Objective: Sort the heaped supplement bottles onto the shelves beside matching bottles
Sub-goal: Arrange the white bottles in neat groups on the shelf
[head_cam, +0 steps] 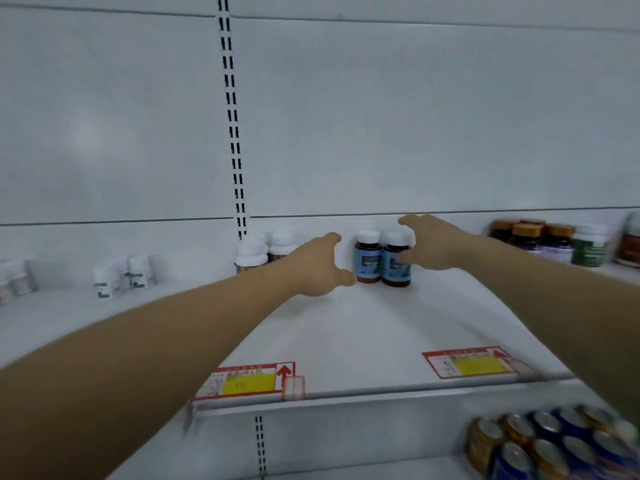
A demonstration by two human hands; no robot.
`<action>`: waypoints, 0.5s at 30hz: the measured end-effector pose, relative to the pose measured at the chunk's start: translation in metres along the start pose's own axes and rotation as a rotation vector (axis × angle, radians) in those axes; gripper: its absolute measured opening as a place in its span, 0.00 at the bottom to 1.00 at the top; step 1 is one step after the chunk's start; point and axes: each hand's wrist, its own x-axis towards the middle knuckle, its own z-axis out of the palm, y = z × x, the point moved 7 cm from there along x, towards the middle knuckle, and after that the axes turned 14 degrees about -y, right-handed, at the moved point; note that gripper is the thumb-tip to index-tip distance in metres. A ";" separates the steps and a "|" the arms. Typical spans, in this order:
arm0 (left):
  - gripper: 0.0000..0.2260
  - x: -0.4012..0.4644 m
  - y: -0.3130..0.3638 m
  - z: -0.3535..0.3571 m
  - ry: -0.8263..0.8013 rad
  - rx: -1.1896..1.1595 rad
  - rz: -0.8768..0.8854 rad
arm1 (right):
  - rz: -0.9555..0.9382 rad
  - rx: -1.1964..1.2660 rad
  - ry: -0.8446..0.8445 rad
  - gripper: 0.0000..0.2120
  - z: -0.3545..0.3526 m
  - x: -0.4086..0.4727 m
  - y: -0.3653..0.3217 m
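Two brown bottles with white caps and blue labels stand side by side at the back of the white shelf. My left hand is spread open just left of them, thumb near the left bottle's base, holding nothing. My right hand is open on their right side, fingers spread over and beside the right bottle; whether it touches is unclear. Left of my left hand stand white-capped bottles, partly hidden by the hand.
Small white bottles with green labels stand at the far left. Orange-capped dark bottles and a green-labelled bottle fill the shelf's right end. Red-and-yellow price tags line the front edge. Cans sit on the lower shelf.
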 end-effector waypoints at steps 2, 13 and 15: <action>0.37 0.020 0.003 0.008 -0.003 -0.074 -0.076 | -0.056 0.003 -0.029 0.37 0.007 0.011 0.011; 0.26 0.078 0.013 0.030 0.130 -0.184 -0.229 | -0.323 -0.009 0.004 0.28 0.012 0.048 0.027; 0.24 0.080 0.011 0.031 0.139 -0.162 -0.245 | -0.333 0.023 0.014 0.27 0.013 0.051 0.028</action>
